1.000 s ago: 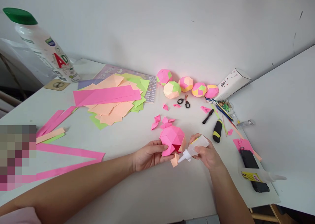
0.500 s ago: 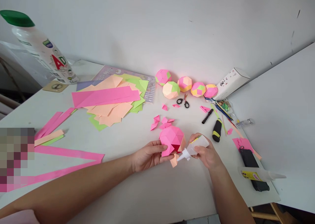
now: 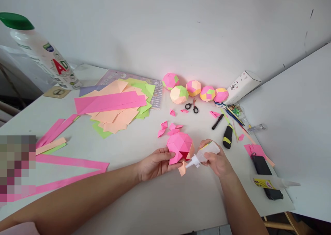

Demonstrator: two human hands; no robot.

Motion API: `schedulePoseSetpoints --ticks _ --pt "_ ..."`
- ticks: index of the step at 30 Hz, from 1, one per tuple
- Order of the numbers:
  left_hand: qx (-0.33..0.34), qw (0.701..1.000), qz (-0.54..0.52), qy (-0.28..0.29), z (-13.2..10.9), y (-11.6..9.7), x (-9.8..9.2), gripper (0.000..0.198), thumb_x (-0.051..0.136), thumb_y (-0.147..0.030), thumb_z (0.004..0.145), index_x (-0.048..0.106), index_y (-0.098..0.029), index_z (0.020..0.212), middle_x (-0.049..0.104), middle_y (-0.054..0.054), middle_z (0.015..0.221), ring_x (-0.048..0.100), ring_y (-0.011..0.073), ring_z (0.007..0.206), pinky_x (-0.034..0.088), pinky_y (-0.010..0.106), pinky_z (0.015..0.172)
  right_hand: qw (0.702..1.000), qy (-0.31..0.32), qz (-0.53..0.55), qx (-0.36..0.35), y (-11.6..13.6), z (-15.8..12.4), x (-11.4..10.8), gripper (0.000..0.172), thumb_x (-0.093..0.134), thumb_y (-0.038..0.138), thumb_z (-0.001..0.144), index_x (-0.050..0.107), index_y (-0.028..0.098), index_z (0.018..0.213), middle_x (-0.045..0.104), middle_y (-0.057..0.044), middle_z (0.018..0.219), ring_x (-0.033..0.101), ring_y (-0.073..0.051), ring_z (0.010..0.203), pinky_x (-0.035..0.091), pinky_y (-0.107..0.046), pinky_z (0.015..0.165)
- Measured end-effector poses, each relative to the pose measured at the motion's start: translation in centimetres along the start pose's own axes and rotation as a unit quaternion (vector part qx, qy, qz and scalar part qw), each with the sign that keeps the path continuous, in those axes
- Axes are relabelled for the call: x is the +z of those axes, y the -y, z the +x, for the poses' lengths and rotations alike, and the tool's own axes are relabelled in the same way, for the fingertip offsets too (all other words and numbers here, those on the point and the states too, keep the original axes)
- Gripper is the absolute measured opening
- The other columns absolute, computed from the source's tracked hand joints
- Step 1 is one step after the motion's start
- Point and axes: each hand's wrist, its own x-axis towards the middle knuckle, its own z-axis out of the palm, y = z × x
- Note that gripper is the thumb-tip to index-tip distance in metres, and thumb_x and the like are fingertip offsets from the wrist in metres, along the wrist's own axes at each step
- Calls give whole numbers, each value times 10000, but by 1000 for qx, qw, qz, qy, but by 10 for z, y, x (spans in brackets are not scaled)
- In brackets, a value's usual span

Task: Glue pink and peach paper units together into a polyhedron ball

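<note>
My left hand (image 3: 156, 162) is closed around the lower left of a pink folded-paper ball (image 3: 180, 143), which has a gap in its front side. A peach paper piece (image 3: 182, 169) sticks out below the gap. My right hand (image 3: 217, 159) grips a white glue bottle (image 3: 207, 153), its tapered nozzle pointing left and down at the peach piece. Whether glue is coming out is too small to tell. Just behind the ball lie several small folded pink pieces (image 3: 173, 127).
Several finished paper balls (image 3: 179, 94) line the wall beside a white box (image 3: 243, 87). Scissors (image 3: 194, 106), a marker (image 3: 217, 121), a cutter (image 3: 228, 136) and another glue bottle (image 3: 271, 183) lie rightward. Paper sheets (image 3: 111, 102) and a tall bottle (image 3: 46, 52) occupy the left.
The view has shifted very slightly. Both hands, the paper ball and the glue bottle keep nearly the same positions, with the nozzle still at the peach piece.
</note>
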Motion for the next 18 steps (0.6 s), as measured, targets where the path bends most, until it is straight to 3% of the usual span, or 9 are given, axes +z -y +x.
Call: schedulePoseSetpoints --ticks 4,12,18 --pt "1 1000 1 -10 -2 0 1 225 605 -118 815 664 -83 1029 687 121 1063 651 204 989 477 326 966 999 35 1 17 3 -2 1 187 718 274 675 603 192 798 552 13 645 431 -86 488 277 -217 428" --pt "1 1000 -1 -11 1 -1 2 219 600 -106 813 656 -84 1024 697 114 1037 656 213 988 468 336 980 1000 -14 26 -3 -2 1 0 200 698 290 705 593 203 851 578 20 635 455 -87 471 309 -229 457" --pt "3 1000 1 -5 0 0 3 220 587 -108 822 653 -74 1029 696 125 1046 651 207 999 474 320 970 1000 10 8 24 2 0 4 217 710 285 668 585 183 814 552 30 565 429 -89 445 290 -225 428"
